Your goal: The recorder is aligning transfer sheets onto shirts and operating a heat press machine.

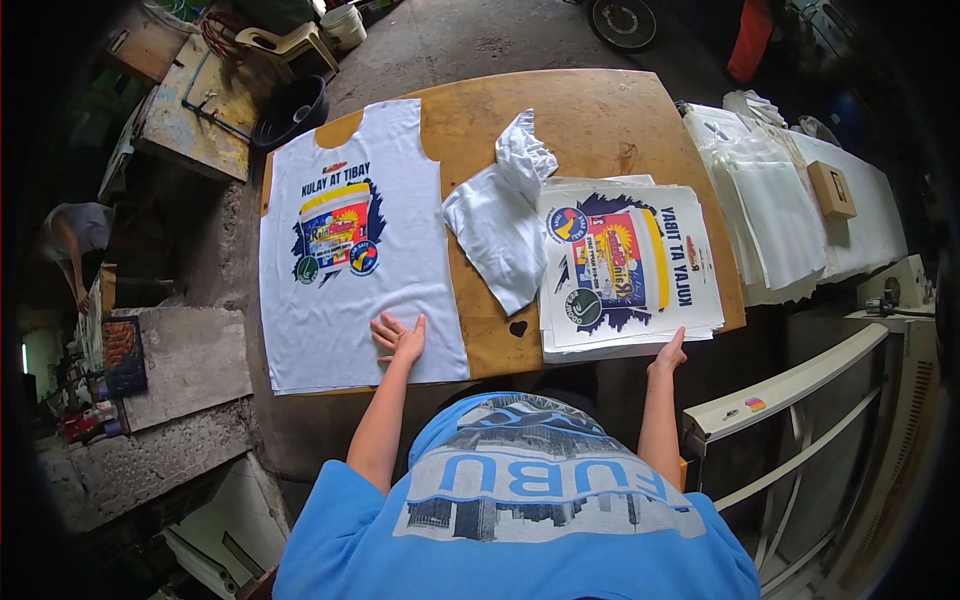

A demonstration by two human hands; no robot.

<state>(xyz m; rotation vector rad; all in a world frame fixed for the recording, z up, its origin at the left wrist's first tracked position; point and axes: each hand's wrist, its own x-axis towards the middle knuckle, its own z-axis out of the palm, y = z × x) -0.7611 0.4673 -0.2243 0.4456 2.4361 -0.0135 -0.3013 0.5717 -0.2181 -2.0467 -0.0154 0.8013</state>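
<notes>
A white sleeveless shirt panel (300, 340) with a colourful paint-bucket print lies flat at the left of the wooden table (590, 110). My left hand (400, 338) rests on its lower right part, fingers spread. Right of the panel is a crumpled white cloth (500, 225). Beside that cloth lies a stack of printed paper sheets (690, 270), the top one bearing a similar picture turned sideways. At the stack's near edge, my right hand (667, 352) has its fingers closed on the margin of a sheet; its lower fingers are hidden.
More white cloth pieces (765, 220) lie layered on a surface to the right, with a small brown box (831, 190) there. A pale machine with a long bar (800, 380) stands near right. Beyond the table's far left corner are a black basin (292, 112) and a plastic chair (285, 42). Another person (75, 235) bends at far left.
</notes>
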